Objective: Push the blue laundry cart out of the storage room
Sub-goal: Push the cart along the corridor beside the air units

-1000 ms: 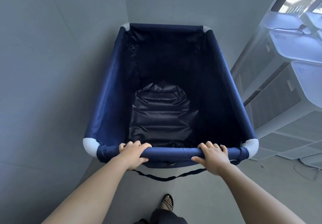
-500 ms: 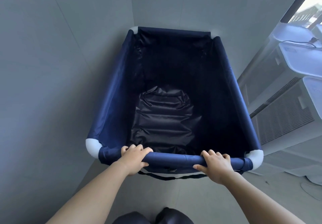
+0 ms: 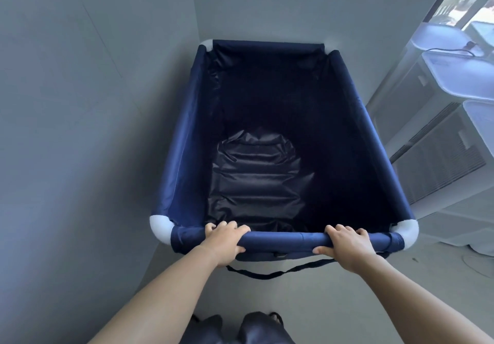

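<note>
The blue laundry cart (image 3: 184, 140) fills the middle of the head view, a deep navy fabric bin with white corner joints and nothing inside but its crumpled dark liner. Its far end sits in the corner where two grey walls meet. My left hand (image 3: 224, 242) wraps the near rail left of centre. My right hand (image 3: 344, 247) grips the same rail towards the right corner. A dark strap hangs in a loop under that rail.
A grey wall (image 3: 80, 129) runs close along the cart's left side. White air-conditioner units (image 3: 443, 156) stand close on the right, with a window behind them. Grey floor (image 3: 307, 303) and my dark trousers lie below the rail.
The view has shifted right and the cart now appears slightly further left and lower in it. Both hands keep their grip on the near rail. My feet have moved under me.
</note>
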Tool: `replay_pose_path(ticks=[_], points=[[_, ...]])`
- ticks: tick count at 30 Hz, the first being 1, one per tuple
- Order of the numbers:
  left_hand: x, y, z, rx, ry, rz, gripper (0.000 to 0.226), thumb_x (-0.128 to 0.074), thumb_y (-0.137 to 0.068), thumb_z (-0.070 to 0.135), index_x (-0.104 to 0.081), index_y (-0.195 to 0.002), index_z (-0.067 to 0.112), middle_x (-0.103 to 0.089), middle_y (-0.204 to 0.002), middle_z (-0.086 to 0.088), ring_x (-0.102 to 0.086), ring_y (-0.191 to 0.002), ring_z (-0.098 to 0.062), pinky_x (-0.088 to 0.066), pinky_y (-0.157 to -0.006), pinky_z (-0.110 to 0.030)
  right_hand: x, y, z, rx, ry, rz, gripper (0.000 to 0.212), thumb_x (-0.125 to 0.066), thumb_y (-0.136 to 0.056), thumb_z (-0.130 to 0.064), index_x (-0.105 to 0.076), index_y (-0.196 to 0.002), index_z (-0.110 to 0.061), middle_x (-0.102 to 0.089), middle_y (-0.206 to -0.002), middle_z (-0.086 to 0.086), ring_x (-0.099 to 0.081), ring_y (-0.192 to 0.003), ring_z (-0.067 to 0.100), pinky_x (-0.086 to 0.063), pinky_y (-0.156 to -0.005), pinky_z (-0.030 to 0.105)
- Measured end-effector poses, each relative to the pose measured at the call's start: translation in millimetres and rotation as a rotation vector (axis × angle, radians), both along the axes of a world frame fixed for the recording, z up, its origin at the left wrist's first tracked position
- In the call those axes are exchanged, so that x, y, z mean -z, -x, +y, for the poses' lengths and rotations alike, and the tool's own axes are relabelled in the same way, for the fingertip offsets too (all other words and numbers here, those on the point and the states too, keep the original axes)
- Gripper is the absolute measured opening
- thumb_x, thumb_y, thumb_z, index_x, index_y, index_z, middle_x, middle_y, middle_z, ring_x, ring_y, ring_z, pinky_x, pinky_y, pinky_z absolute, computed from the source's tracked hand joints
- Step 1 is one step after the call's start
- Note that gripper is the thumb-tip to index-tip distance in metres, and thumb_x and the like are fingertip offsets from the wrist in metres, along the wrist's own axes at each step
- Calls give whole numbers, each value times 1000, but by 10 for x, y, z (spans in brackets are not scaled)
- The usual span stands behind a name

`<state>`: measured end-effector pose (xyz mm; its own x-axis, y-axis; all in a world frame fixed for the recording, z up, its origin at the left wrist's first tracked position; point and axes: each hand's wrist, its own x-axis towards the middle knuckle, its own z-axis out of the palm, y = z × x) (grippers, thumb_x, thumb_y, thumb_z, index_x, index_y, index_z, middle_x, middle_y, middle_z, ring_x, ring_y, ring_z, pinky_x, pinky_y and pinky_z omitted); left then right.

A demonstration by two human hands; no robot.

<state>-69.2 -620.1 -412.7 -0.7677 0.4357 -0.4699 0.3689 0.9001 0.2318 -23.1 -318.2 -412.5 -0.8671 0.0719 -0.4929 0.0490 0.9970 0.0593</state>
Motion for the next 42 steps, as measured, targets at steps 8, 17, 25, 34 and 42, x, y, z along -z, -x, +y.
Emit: replay_pose_path(ticks=[8, 17, 25, 34, 42], points=[[-41, 347, -720, 79, 31, 23, 34, -48, -95, 33, -40, -128, 35, -50, -118, 5, -43, -112, -19, -27, -95, -39, 21, -58, -841, 112, 26, 13, 57, -32, -81, -76, -45, -104, -25, -54, -103, -4, -50, -101, 20, -33, -90, 43], [-33, 635, -1021, 146, 79, 82, 33, -46, -95, 34, -38, -127, 37, -51, -122, 4, -43, -113, -21, -26, -99, -42, 88, -52, -1309, 246, 44, 31, 60, -33, -81, -76, -43, -110, -25, -53, -108, -3, -49, -104, 22, -32, -95, 47], [-43, 797, -1008, 149, 97, 132, 42, -42, -90, 57, -40, -128, 38, -51, -123, 4, -43, -118, -20, -23, -105, -44, 102, 8, -1289, 278, 172, 65, 53, -35, -82, -74, -48, -107, -30, -44, -97, -10, -41, -99, 15, -26, -88, 39], [-58, 642, -902, 93, 137, 108, 39, -42, -91, 56, -41, -126, 39, -51, -122, 4, -43, -118, -20, -23, -107, -43, 29, 27, -1175, 225, 206, -21, 51, -37, -83, -71, -47, -112, -30, -46, -106, -7, -41, -104, 18, -28, -92, 42], [9, 508, -857, 15, 58, 38, 36, -45, -90, 57, -43, -122, 41, -48, -113, 8, -41, -109, -17, -23, -99, -39, 23, 79, -959, 152, 208, -30, 50, -38, -83, -71, -47, -105, -28, -45, -100, -8, -42, -101, 18, -26, -93, 41]])
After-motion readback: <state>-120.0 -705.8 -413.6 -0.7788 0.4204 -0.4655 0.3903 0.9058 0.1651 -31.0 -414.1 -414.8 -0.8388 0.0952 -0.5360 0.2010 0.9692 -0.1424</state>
